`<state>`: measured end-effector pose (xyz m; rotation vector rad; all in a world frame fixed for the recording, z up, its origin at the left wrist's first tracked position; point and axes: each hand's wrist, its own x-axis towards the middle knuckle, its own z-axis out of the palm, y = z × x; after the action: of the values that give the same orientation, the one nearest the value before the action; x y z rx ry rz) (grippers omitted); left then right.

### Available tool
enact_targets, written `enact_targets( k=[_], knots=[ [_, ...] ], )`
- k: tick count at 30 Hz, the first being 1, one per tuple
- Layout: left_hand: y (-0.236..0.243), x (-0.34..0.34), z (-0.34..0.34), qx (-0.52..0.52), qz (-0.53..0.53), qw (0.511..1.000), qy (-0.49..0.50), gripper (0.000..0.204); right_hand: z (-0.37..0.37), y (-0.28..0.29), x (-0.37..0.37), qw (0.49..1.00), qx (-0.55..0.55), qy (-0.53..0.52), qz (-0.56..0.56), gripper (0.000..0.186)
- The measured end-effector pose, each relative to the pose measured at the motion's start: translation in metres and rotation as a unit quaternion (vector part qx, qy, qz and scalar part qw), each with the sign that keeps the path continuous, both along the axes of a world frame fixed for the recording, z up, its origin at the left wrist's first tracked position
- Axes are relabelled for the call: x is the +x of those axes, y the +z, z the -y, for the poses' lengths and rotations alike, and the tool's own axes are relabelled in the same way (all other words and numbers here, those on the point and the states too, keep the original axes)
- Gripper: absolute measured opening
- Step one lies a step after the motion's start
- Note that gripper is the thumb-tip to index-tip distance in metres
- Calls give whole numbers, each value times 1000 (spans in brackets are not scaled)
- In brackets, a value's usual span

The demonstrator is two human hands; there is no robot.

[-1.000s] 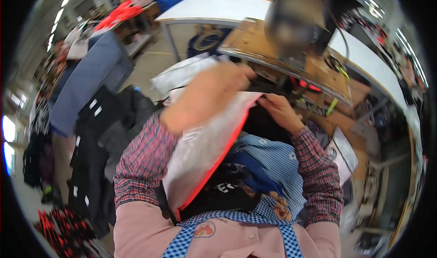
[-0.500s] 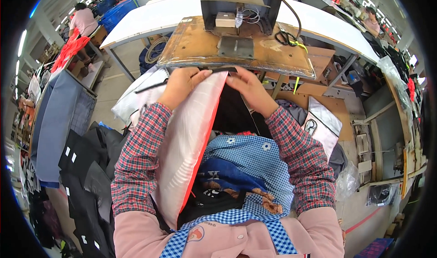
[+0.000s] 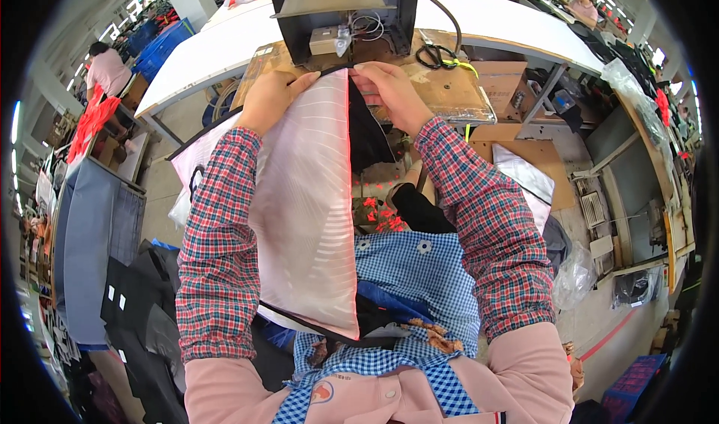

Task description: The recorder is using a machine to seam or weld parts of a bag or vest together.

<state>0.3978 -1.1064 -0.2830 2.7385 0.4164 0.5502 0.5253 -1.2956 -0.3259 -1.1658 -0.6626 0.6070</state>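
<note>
Between my hands hangs a pale pinkish-white fabric panel [image 3: 307,199] with a red-edged seam and black trim along its top and bottom. My left hand [image 3: 273,98] pinches the panel's top edge, thumb pointing right. A little to the right, my right hand [image 3: 393,95] grips the black trim [image 3: 350,68] close to the red seam. Black fabric [image 3: 371,136] hangs below the right hand, behind the panel. The panel's lower end reaches down over my blue checked apron [image 3: 419,274]. Both hands are raised in front of the wooden board of the machine.
A machine with a dark metal housing [image 3: 341,12] stands on a worn wooden board [image 3: 449,87]. Black scissors [image 3: 434,56] lie on it. Behind is a long white table [image 3: 202,57]. Dark fabric pieces [image 3: 142,312] are piled at left. Red scraps [image 3: 382,214] lie below. Two people sit farther off.
Both hands have moved up and slightly left, lifting the panel. It now hangs flatter and faces me, and its lower end has come up off my lap. The floor scraps show.
</note>
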Motion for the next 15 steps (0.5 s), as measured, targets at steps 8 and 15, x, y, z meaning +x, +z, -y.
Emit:
enact_targets(
  k=[8, 15],
  knots=[
    [-8, 25, -19, -25, -4, 1000, -14, 57, -23, -4, 35, 998, -48, -14, 31, 19],
    [-12, 33, -29, -23, 18, 999, -29, 56, -40, -10, 43, 999, -24, -31, 12, 14]
  ],
)
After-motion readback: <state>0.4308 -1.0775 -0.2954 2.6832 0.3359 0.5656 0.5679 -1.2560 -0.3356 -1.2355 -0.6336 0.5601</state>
